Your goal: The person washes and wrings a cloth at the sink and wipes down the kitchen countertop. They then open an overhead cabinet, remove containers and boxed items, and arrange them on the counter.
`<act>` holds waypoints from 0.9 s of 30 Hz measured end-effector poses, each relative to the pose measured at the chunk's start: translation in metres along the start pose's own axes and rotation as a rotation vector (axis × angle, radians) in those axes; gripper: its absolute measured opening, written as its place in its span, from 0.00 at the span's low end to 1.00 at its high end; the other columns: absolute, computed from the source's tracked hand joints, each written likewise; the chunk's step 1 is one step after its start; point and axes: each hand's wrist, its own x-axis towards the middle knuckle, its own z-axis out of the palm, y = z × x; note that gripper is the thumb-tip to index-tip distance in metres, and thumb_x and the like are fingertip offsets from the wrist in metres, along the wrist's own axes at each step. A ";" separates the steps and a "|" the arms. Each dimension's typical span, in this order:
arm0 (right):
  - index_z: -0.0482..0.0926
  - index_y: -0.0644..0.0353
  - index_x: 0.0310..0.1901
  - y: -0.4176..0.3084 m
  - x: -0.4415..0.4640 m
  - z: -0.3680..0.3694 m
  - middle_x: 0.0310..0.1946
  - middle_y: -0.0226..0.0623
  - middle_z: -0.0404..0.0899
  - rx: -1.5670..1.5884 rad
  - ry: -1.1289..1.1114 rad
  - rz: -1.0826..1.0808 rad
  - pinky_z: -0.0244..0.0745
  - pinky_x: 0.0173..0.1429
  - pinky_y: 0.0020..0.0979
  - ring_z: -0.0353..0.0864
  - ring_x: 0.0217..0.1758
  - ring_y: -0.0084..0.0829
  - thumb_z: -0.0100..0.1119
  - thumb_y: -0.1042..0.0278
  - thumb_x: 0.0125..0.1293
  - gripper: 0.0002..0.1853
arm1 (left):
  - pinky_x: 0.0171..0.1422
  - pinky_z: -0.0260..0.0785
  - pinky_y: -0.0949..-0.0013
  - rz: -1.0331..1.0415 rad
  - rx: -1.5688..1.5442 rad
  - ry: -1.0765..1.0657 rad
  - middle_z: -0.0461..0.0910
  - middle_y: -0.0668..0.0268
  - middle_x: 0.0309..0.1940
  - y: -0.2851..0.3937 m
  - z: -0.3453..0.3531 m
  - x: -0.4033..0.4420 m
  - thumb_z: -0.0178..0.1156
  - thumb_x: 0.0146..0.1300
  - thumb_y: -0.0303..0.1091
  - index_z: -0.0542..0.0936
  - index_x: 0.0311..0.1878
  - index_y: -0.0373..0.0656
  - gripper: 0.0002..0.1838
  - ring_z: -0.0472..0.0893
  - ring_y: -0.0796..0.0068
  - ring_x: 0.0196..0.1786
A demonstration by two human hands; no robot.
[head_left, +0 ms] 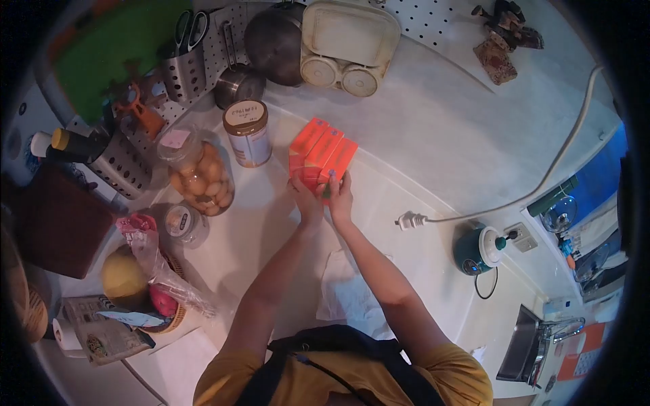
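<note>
Three orange-red boxes (325, 149) stand side by side against each other at the back of the white counter. My left hand (307, 201) grips the near left side of the group, its fingers partly hidden by the boxes. On the near right side, my right hand (340, 199) has its fingers closed around the lower end of the boxes. To the left is a canister (249, 139) with a brown-rimmed lid. Below my forearms lies a white and pale blue cloth (349, 287).
A jar of round yellowish items (203, 179) and a small lidded jar (187, 227) stand left. A basket (177, 271) holds fruit. A white plug (411, 220) hangs at right near a teal appliance (468, 252). A sink (521, 345) is lower right.
</note>
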 end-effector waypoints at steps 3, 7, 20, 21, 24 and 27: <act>0.57 0.59 0.64 -0.012 0.013 0.001 0.39 0.51 0.77 0.004 -0.035 0.062 0.71 0.44 0.36 0.79 0.41 0.43 0.47 0.49 0.67 0.30 | 0.43 0.71 0.71 -0.422 -0.664 -0.077 0.66 0.64 0.54 -0.031 0.010 0.018 0.44 0.69 0.45 0.57 0.62 0.43 0.24 0.73 0.73 0.50; 0.58 0.59 0.63 0.004 0.033 0.003 0.44 0.54 0.76 0.057 -0.079 0.043 0.71 0.48 0.38 0.78 0.47 0.45 0.48 0.48 0.66 0.30 | 0.43 0.72 0.72 -0.365 -0.527 -0.330 0.66 0.64 0.54 -0.059 0.014 0.032 0.39 0.71 0.51 0.56 0.63 0.44 0.26 0.73 0.73 0.53; 0.65 0.67 0.57 -0.021 -0.062 -0.100 0.46 0.47 0.76 0.503 -0.120 0.128 0.76 0.44 0.29 0.80 0.41 0.33 0.49 0.64 0.67 0.21 | 0.60 0.64 0.60 0.168 0.497 -0.506 0.70 0.49 0.54 0.042 -0.024 -0.023 0.62 0.53 0.38 0.62 0.62 0.37 0.34 0.71 0.53 0.58; 0.67 0.68 0.55 -0.037 -0.071 -0.117 0.45 0.46 0.77 0.521 -0.101 0.079 0.76 0.44 0.29 0.80 0.40 0.33 0.48 0.65 0.68 0.18 | 0.59 0.66 0.62 0.127 0.380 -0.505 0.72 0.51 0.53 0.061 -0.028 -0.032 0.61 0.54 0.35 0.64 0.61 0.37 0.31 0.73 0.57 0.56; 0.70 0.69 0.51 -0.092 -0.091 -0.171 0.43 0.46 0.78 0.509 -0.048 -0.086 0.76 0.44 0.29 0.81 0.38 0.32 0.46 0.68 0.68 0.15 | 0.58 0.67 0.68 0.131 0.070 -0.528 0.73 0.59 0.52 0.105 -0.038 -0.053 0.58 0.57 0.25 0.68 0.59 0.37 0.25 0.74 0.68 0.55; 0.71 0.68 0.49 -0.162 -0.098 -0.213 0.41 0.45 0.79 0.454 -0.005 -0.263 0.75 0.45 0.28 0.80 0.38 0.29 0.46 0.69 0.69 0.13 | 0.60 0.66 0.69 0.248 -0.035 -0.570 0.71 0.62 0.54 0.187 -0.030 -0.071 0.55 0.60 0.20 0.69 0.58 0.38 0.22 0.72 0.72 0.56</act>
